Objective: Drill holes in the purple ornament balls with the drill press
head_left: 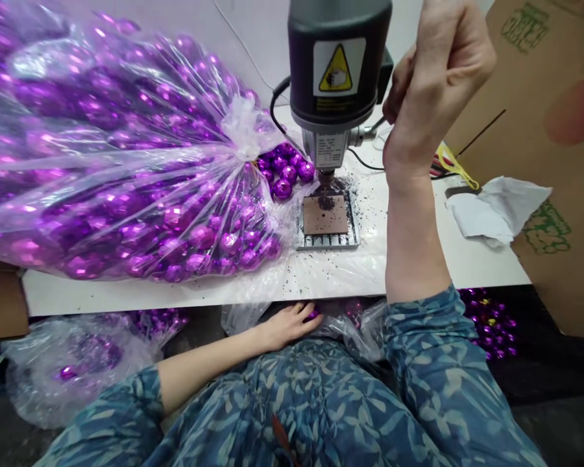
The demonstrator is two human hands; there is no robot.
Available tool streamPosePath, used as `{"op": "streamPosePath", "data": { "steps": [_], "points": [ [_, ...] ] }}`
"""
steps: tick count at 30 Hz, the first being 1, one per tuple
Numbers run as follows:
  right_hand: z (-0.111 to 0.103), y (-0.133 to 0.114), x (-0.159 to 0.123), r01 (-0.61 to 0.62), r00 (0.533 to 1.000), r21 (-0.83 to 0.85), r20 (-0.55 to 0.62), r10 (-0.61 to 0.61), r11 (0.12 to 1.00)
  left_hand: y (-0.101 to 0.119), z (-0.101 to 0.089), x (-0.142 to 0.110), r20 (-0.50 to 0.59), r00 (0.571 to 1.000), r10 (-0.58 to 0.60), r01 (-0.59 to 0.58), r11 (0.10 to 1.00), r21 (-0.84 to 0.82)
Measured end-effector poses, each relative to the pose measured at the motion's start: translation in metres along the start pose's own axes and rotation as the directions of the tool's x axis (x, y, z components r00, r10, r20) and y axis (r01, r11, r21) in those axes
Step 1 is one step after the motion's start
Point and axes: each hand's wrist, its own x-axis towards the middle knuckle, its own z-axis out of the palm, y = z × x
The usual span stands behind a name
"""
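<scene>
My right hand (438, 84) is raised in a fist round the feed lever (380, 122) of a small bench drill press (339, 71). The lever's end is hidden inside the fingers. Below the table's front edge, my left hand (289, 326) has its fingers curled over a shiny purple faceted ball (313, 314), at the mouth of a clear plastic bag (355, 334). Under the drill chuck (326, 176) lies a brown board (324, 219) with a small dark hole, set on the slotted metal base (328, 241). Dark shavings are strewn around it.
A large tied clear bag (126, 155) of purple balls covers the table's left side. Several loose balls (287, 172) sit beside its knot. Crumpled white paper (491, 211) and a yellow-handled tool (455, 165) lie at right, near a cardboard box (540, 130). Another bag (78, 363) hangs low left.
</scene>
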Motion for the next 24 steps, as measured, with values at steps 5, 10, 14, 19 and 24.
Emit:
{"op": "streamPosePath", "data": {
  "steps": [5,10,14,19,24],
  "points": [
    [0.001,-0.016,-0.006,-0.012,1.000,0.018,-0.005,0.012,1.000,-0.006,-0.003,0.006,-0.235,0.968,0.088,-0.048,0.984,0.172],
    [-0.004,-0.016,-0.007,-0.031,0.999,-0.086,0.013,0.033,0.996,-0.078,-0.075,0.058,-0.668,0.744,-0.033,0.125,0.988,0.090],
    [-0.006,-0.016,-0.009,-0.014,1.000,-0.114,0.018,0.016,0.993,-0.165,-0.143,0.120,-0.589,0.608,-0.532,0.616,0.784,-0.072],
    [-0.006,-0.015,-0.009,-0.006,1.000,-0.119,0.015,0.007,0.993,-0.209,-0.165,0.152,-0.487,0.610,-0.625,0.621,0.759,-0.195],
    [-0.006,-0.015,-0.009,-0.021,1.000,-0.123,0.019,0.024,0.992,-0.166,-0.164,0.120,-0.655,0.461,-0.599,0.279,0.798,-0.534]
  ]
}}
